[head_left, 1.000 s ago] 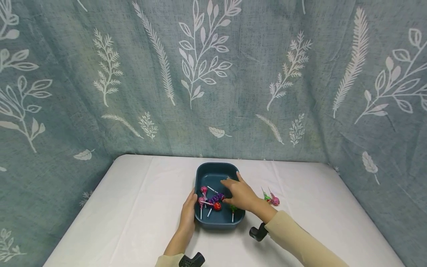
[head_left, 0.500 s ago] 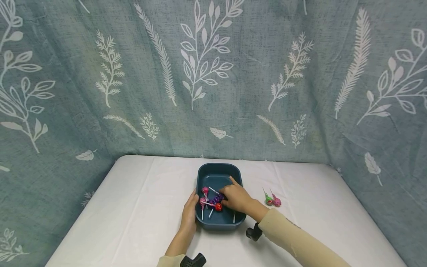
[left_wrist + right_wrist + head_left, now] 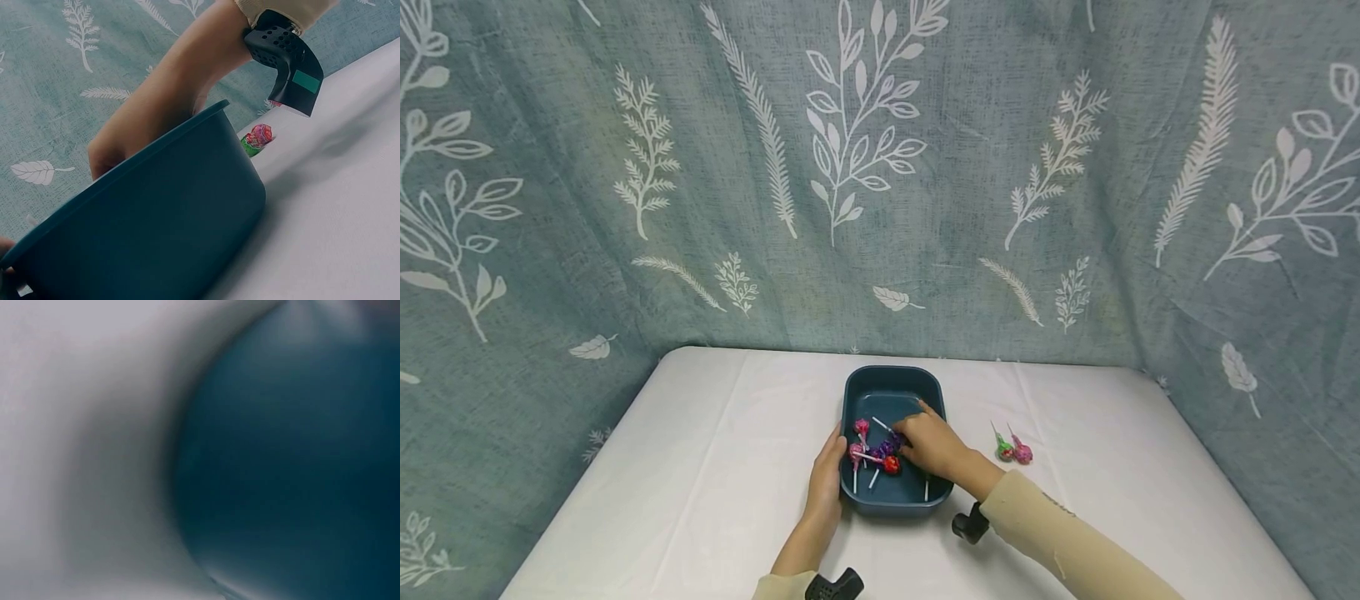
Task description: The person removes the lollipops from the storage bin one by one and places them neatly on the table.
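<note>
A dark teal bin holds several wrapped lollipops in its near half. My left hand grips the bin's left side, thumb at the rim. Reaching in from the right, my right hand has thumb and fingertips pinching at a purple lollipop, partly hidden by the fingers; the index finger points forward. Left of it lie pink lollipops and a red lollipop. A white stick shows below the right hand, its head covered. The right wrist view shows only the blurred bin wall.
On the white tablecloth, right of the bin, lie a green lollipop and a pink lollipop side by side. A leaf-patterned teal curtain hangs behind and at both sides of the table.
My right hand has shifted left and lower into the bin, its spread fingers closing at the purple lollipop and covering the green one. The left hand stays at the bin's side.
</note>
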The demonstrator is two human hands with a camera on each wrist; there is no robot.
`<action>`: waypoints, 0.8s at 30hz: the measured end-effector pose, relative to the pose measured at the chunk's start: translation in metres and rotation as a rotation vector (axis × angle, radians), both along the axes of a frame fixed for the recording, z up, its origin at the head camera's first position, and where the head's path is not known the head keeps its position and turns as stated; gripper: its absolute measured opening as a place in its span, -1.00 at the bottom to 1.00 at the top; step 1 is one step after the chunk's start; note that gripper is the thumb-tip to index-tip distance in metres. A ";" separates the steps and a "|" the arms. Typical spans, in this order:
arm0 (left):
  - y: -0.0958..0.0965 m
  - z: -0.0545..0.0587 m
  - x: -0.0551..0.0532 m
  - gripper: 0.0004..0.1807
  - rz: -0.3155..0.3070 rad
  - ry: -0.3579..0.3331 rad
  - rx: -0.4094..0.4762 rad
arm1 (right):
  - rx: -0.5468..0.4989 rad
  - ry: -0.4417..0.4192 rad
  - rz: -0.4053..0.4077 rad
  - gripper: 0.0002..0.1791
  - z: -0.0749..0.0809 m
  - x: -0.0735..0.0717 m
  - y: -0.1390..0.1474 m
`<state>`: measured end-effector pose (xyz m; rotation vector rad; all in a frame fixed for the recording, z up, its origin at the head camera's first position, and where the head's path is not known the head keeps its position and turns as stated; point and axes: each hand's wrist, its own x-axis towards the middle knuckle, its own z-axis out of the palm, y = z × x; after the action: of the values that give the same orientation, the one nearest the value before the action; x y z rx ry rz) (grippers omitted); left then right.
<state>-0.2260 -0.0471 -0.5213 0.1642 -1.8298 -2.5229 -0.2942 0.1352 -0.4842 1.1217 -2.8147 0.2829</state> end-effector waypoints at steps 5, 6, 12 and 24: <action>0.000 -0.001 -0.001 -0.44 0.002 0.008 -0.004 | -0.023 -0.010 0.003 -0.72 0.000 0.001 0.001; 0.000 -0.001 -0.001 -0.44 0.003 0.009 -0.004 | -0.028 -0.011 0.003 -0.72 0.001 0.001 0.001; 0.000 -0.002 -0.002 -0.44 0.010 0.010 -0.006 | -0.050 -0.021 -0.012 -0.71 0.002 0.003 0.000; 0.002 -0.001 -0.002 -0.44 0.022 0.001 -0.019 | -0.203 -0.102 -0.097 -0.63 0.014 0.010 0.008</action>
<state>-0.2284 -0.0455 -0.5222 0.1812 -1.8410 -2.4897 -0.2840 0.1427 -0.4702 0.9508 -2.8359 0.6173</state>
